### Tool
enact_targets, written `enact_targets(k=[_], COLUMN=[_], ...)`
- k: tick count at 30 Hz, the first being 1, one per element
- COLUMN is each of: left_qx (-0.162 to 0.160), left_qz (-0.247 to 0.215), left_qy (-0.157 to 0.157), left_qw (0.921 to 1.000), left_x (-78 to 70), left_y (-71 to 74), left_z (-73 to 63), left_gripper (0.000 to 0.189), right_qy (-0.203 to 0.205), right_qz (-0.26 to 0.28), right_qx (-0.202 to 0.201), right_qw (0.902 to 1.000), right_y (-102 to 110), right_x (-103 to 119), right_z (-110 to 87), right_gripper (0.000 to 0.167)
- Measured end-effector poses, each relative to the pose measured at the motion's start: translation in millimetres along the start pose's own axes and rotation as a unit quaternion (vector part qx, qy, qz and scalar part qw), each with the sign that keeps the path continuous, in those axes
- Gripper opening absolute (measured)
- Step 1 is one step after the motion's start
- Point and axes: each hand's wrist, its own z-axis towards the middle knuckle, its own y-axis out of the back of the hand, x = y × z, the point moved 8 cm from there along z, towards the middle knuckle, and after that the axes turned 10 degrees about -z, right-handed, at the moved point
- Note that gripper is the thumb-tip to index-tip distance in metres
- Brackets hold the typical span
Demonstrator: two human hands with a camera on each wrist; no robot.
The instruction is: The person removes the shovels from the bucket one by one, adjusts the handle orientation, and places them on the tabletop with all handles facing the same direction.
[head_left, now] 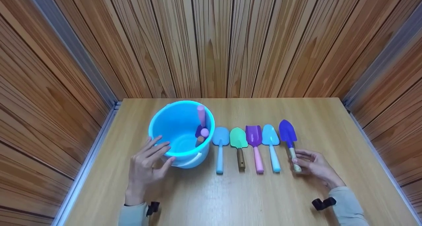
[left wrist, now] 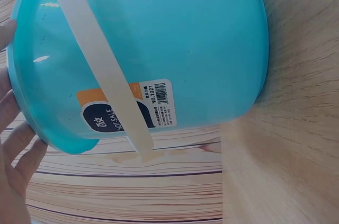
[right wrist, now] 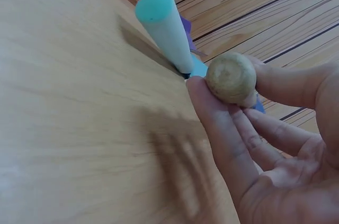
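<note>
- With the counter's (head_left: pixel 257 199) middle serving as the dial's centre, two pale sleeves (head_left: pixel 133 215) are lying nearest, at eight and four o'clock, each showing a black piece (head_left: pixel 153 208) by the wrist.
- At three o'clock the right hand (head_left: pixel 315 166) is pointing its fingers toward ten; its grip is pinching the pale handle end of the indigo trowel (head_left: pixel 287 132) between thumb and fingertips.
- At nine o'clock the left hand (head_left: pixel 146 163) is rising from its wrist, fingers fanning toward one; its grip is spread and touching the bucket's (head_left: pixel 174 120) rim.
- The indigo trowel is sitting between two and three o'clock, its blade pointing just short of twelve; whether that blade is touching the counter, I cannot tell.
- From the bucket toward three o'clock, a pale blue shovel (head_left: pixel 220 153), green shovel (head_left: pixel 239 138), purple shovel (head_left: pixel 258 156) and light blue trowel (head_left: pixel 273 156) are lying in a row.
- The bucket is standing upright at ten o'clock, its white bail (left wrist: pixel 100 54) hanging; inside, a pink handle (head_left: pixel 201 115) is leaning at the bucket's own two o'clock.
- Farthest, at twelve, a wood-plank wall (head_left: pixel 211 54) is rising.
</note>
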Motion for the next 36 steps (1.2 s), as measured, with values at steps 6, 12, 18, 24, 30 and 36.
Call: enact_targets(k=[6,12,18,24,30,36], left_qx=[0.002,0.005,0.003,0.004,0.009,0.007], left_qz=[0.001,-0.003,-0.003,-0.003,0.002,0.003], left_qy=[-0.001,0.004,0.002,0.000,0.005,0.006], left_qw=[1.0000,1.0000,1.0000,1.0000,0.9999,0.9999], left_x=[0.1,0.3,-0.7,-1.2,-0.4,-0.8], left_y=[0.1,-0.4,0.1,-0.3,-1.6,-0.9], left_z=[0.5,2.6,1.2,0.0,2.1,0.5], left_gripper=[0.048,0.049,0.049,0.049,0.048,0.049], right_qy=[-0.023,-0.035,-0.039,-0.050,-0.052,-0.020], right_qz=[0.037,0.061,0.059,0.047,0.006,-0.125], right_qx=[0.009,0.026,0.037,0.035,0.009,-0.030], right_qw=[0.9990,0.9972,0.9968,0.9970,0.9986,0.9915], right_y=[-0.4,-0.4,-1.6,-1.4,-1.0,-3.8], right_x=[-6.5,-10.6,-10.5,-11.0,-12.6,-4.2], right_z=[1.8,2.4,2.4,3.3,3.8,-1.6], right_gripper=[0.069,0.067,0.071,0.075,0.075,0.069])
